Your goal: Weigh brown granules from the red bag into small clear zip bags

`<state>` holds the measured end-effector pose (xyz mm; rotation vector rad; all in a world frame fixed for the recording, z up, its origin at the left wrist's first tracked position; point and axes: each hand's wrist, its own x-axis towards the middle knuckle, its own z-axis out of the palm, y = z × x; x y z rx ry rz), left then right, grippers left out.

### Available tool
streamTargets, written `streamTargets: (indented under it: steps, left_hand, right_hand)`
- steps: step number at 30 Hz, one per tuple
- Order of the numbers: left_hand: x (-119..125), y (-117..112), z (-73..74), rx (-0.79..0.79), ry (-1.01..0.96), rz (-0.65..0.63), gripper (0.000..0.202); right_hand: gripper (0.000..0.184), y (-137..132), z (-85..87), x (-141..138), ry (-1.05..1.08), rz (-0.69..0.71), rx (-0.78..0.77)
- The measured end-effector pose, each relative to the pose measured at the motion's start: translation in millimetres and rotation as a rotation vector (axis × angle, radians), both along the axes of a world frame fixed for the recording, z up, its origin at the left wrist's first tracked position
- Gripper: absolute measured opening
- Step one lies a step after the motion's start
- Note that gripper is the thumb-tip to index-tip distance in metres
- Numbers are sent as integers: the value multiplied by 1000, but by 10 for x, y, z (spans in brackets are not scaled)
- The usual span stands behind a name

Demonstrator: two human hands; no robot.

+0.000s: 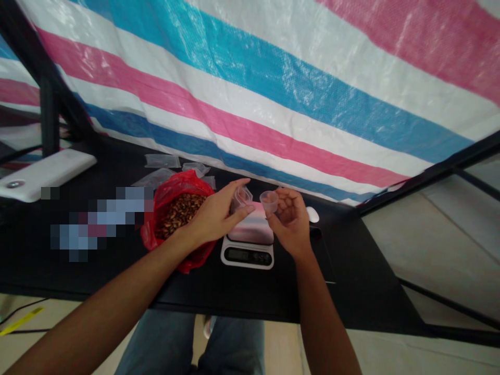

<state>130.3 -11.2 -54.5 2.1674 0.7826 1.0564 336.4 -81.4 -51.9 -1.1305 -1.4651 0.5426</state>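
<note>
My left hand [219, 211] has its thumb and fingers curved around a small clear plastic container [242, 196] with an angular rim, above the back of the scale. Between the thumb and fingers of my right hand [291, 219] is a small round clear plastic cup [269, 201], held above the scale's right back corner. Below both hands stands a white kitchen scale [247, 263] with a shiny plate that reflects the stripes; its display cannot be read. A red plastic bag [150, 229], open at the top, holds many brown beans or nuts [183, 211] and lies partly under my left forearm.
Several clear plastic containers [162, 161] lie behind the bag. A white spoon-like piece [312, 214] and a dark flat item [318, 245] are right of my right hand. At the far left is a white device [49, 173]. Striped sheeting [242, 94] rises behind the black table [219, 297].
</note>
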Motion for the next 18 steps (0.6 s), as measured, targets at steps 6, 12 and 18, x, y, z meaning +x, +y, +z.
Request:
streamTargets:
  steps: [6,12,18]
  left_hand:
    - [-70,73,-6,-10,-153,20,53]
    - [-1,182,178,-47,-94,55,46]
    - [324,533,336,73,-57,65,43]
  right_hand:
    - [41,18,-48,134,-428,6,-116]
    - [43,12,-90,157,-501,14,-161]
    - [42,53,-117,174,-278,-62,-197]
